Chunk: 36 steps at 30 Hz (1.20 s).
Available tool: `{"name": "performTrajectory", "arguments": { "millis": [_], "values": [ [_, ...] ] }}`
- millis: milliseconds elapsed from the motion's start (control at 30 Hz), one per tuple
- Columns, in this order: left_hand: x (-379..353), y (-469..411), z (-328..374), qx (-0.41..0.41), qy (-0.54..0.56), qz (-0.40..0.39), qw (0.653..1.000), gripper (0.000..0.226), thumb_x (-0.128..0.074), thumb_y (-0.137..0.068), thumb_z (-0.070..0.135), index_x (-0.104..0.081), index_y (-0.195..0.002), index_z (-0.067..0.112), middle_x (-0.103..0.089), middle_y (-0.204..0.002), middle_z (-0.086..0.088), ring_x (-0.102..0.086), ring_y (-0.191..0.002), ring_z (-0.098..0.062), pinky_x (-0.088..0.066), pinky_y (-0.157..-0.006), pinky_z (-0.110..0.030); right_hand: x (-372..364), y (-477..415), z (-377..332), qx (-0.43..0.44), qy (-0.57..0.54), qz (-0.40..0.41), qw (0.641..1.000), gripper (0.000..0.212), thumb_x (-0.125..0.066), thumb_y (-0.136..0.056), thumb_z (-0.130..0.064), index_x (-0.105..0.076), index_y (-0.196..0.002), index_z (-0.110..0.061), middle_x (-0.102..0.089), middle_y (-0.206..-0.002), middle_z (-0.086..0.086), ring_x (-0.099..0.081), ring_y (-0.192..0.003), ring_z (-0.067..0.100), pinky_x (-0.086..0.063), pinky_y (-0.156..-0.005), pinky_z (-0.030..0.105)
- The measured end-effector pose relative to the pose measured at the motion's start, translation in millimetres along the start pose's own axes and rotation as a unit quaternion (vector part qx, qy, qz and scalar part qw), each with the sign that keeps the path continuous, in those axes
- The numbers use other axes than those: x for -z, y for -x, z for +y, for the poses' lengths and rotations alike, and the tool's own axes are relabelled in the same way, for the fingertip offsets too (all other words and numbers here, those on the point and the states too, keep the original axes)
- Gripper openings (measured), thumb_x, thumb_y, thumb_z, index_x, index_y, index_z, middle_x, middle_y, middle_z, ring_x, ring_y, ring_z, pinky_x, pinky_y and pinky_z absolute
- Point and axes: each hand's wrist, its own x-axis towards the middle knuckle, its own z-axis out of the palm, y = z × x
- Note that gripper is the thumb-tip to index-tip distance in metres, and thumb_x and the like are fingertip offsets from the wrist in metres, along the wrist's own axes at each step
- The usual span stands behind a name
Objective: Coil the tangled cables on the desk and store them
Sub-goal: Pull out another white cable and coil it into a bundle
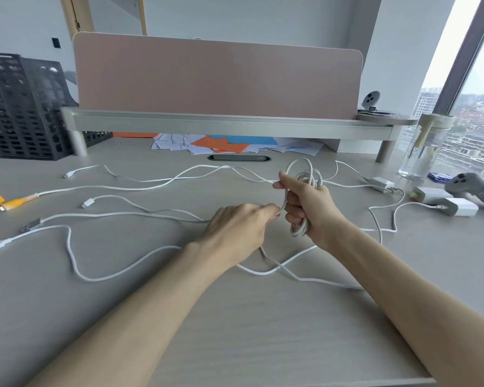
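Several white cables (101, 216) lie tangled across the grey desk (235, 331). My right hand (310, 208) grips a partly wound coil of white cable (305, 177), with loops showing above and below the fist. My left hand (241, 227) pinches a strand of the same cable just left of the coil. Loose strands (263, 272) cross under my wrists. One cable ends in an orange plug (11, 203) at the far left. White chargers (458, 206) sit at the right with cables attached.
A monitor riser (229, 121) with a pink divider panel (215, 79) stands at the back, papers (221, 145) beneath it. Black mesh file racks (20, 107) stand at back left. A clear bottle (422, 146) and a grey controller (472, 188) sit at the right.
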Motion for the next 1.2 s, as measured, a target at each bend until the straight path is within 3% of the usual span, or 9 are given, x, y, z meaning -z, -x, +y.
{"name": "performTrajectory", "arguments": {
  "millis": [233, 400, 467, 567, 767, 933, 1100, 1133, 1200],
  "values": [
    [-0.4, -0.2, 2.2, -0.030, 0.023, 0.001, 0.999, 0.036, -0.043, -0.085, 0.006, -0.054, -0.109, 0.031, -0.068, -0.111, 0.002, -0.058, -0.091, -0.037, -0.044, -0.063, -0.034, 4.0, -3.5, -2.4, 0.045, 0.031, 0.117, 0.992, 0.026, -0.061, -0.090, -0.019, -0.053, -0.068, -0.011, -0.036, -0.046, 0.000, -0.031, -0.036, 0.013, -0.032, -0.045, 0.025],
    [0.6, -0.2, 5.1, -0.052, 0.042, 0.031, 0.997, 0.030, -0.046, -0.089, 0.009, -0.053, -0.109, 0.030, -0.070, -0.107, 0.004, -0.059, -0.089, -0.036, -0.039, -0.059, -0.033, 1.9, -0.8, -2.7, 0.088, 0.046, 0.087, 0.991, 0.033, -0.050, -0.097, -0.024, -0.047, -0.066, -0.013, -0.055, -0.050, 0.001, -0.061, -0.054, 0.026, -0.045, -0.056, 0.033],
    [-0.9, 0.3, 3.8, -0.059, 0.054, 0.034, 0.996, 0.023, -0.045, -0.093, 0.014, -0.052, -0.109, 0.030, -0.070, -0.101, -0.001, -0.058, -0.085, -0.037, -0.038, -0.058, -0.034, 0.1, 2.1, -5.0, 0.079, 0.001, 0.051, 0.996, 0.034, -0.048, -0.102, -0.026, -0.048, -0.071, -0.011, -0.058, -0.053, 0.005, -0.069, -0.059, 0.026, -0.053, -0.053, 0.035],
    [-2.2, -0.8, -2.1, -0.033, 0.060, 0.014, 0.998, 0.017, -0.044, -0.097, 0.018, -0.054, -0.106, 0.028, -0.066, -0.090, -0.010, -0.052, -0.076, -0.036, -0.037, -0.059, -0.034, 0.0, 1.6, -8.2, 0.038, -0.102, 0.010, 0.994, 0.033, -0.052, -0.102, -0.033, -0.050, -0.075, -0.013, -0.049, -0.052, 0.001, -0.063, -0.048, 0.017, -0.051, -0.045, 0.026],
    [-6.8, -0.6, -0.6, -0.051, 0.032, -0.018, 0.998, 0.017, -0.039, -0.102, 0.032, -0.052, -0.107, 0.022, -0.064, -0.088, -0.012, -0.054, -0.076, -0.040, -0.047, -0.061, -0.039, 5.7, -4.4, -7.5, 0.015, -0.191, 0.019, 0.981, 0.035, -0.049, -0.103, -0.034, -0.045, -0.072, -0.018, -0.030, -0.051, -0.007, -0.023, -0.035, 0.006, -0.023, -0.033, 0.018],
    [4.2, 2.7, 1.6, -0.159, 0.029, -0.040, 0.986, 0.027, -0.042, -0.100, 0.039, -0.055, -0.098, 0.016, -0.059, -0.080, -0.004, -0.050, -0.072, -0.034, -0.043, -0.059, -0.039, 14.2, -4.4, -15.2, 0.044, -0.066, 0.155, 0.985, 0.035, -0.050, -0.096, -0.025, -0.037, -0.064, -0.021, -0.027, -0.045, -0.007, -0.019, -0.035, 0.009, -0.018, -0.037, 0.017],
    [9.1, 1.0, 1.5, -0.236, -0.003, 0.032, 0.971, 0.033, -0.042, -0.097, 0.041, -0.061, -0.089, 0.016, -0.059, -0.076, 0.000, -0.051, -0.067, -0.030, -0.034, -0.052, -0.034, 16.0, -3.7, -16.6, 0.092, 0.008, 0.186, 0.978, 0.032, -0.051, -0.092, -0.026, -0.037, -0.063, -0.022, -0.031, -0.045, -0.005, -0.024, -0.038, 0.012, -0.022, -0.042, 0.022],
    [9.7, 1.0, 2.1, -0.241, -0.005, 0.043, 0.970, 0.033, -0.041, -0.096, 0.041, -0.062, -0.087, 0.017, -0.059, -0.074, 0.000, -0.052, -0.066, -0.029, -0.032, -0.050, -0.032, 16.1, -2.6, -15.4, 0.135, 0.086, 0.183, 0.970, 0.035, -0.051, -0.094, -0.030, -0.038, -0.063, -0.021, -0.033, -0.047, -0.003, -0.026, -0.042, 0.014, -0.024, -0.044, 0.024],
    [11.9, 0.2, 0.9, -0.219, 0.003, 0.067, 0.973, 0.034, -0.041, -0.094, 0.046, -0.061, -0.085, 0.020, -0.059, -0.075, 0.002, -0.053, -0.068, -0.027, -0.035, -0.051, -0.031, 15.8, -1.2, -9.7, 0.225, 0.312, 0.153, 0.910, 0.047, -0.052, -0.097, -0.041, -0.039, -0.063, -0.011, -0.041, -0.051, 0.011, -0.030, -0.051, 0.020, -0.029, -0.050, 0.033]
  ]
}}
